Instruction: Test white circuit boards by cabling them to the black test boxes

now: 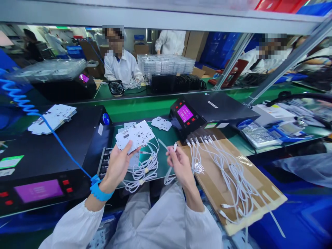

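My left hand (pixel 120 160) is closed on a white circuit board (pixel 137 135), thumb on top and fingers beneath, held above the green bench. A blue strap (pixel 101 189) circles that wrist. Pinched in the fingers of my right hand (pixel 180 164) is a white cable (pixel 175 146), its plug end pointing up; a loop of it hangs below the hand. Coiled white cables (pixel 146 169) lie between the hands. More white boards (pixel 129 125) rest behind the held one, partly covered, and another small stack of boards (pixel 161 123) sits farther back.
Black test boxes with purple screens stand left (pixel 38 191) and right (pixel 185 113). A stack of boards (pixel 53 117) tops the left one. Cables from the right box drape over a cardboard sheet (pixel 207 180). A coiled blue cord (pixel 18 97) hangs at left. Co-workers sit beyond the bench.
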Demonstrator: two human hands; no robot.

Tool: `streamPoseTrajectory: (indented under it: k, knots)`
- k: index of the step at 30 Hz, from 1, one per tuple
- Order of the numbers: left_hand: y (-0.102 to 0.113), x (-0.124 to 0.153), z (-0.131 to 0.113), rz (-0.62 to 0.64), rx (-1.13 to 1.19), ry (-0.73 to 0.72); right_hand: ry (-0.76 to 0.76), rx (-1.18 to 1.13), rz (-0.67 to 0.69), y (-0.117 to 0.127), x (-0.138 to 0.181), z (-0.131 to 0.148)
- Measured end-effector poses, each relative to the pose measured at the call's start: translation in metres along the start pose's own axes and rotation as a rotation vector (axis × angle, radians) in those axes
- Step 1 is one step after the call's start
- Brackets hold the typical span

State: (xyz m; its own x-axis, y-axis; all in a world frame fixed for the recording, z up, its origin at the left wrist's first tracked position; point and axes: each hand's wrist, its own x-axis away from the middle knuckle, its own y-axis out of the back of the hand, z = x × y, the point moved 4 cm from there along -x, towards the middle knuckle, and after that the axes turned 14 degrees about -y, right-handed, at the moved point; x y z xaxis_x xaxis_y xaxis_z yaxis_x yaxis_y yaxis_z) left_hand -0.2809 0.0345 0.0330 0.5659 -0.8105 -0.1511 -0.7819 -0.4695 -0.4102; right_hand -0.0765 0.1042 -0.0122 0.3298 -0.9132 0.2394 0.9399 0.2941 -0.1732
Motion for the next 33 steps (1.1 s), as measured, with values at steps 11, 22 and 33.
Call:
streamPoseTrajectory:
  k: [11, 22, 33]
  knots:
    - [-0.025, 0.016, 0.007, 0.082, -0.003, 0.026, -0.125, -0.022, 0.309, -0.037, 0.044, -0.003]
    - [-0.031, 0.028, 0.008, 0.116, 0.002, 0.047, -0.090, -0.087, 0.233, -0.032, 0.039, -0.008]
    - [-0.028, 0.030, 0.007, 0.162, -0.111, -0.006, -0.094, -0.002, 0.242, -0.025, 0.034, -0.012]
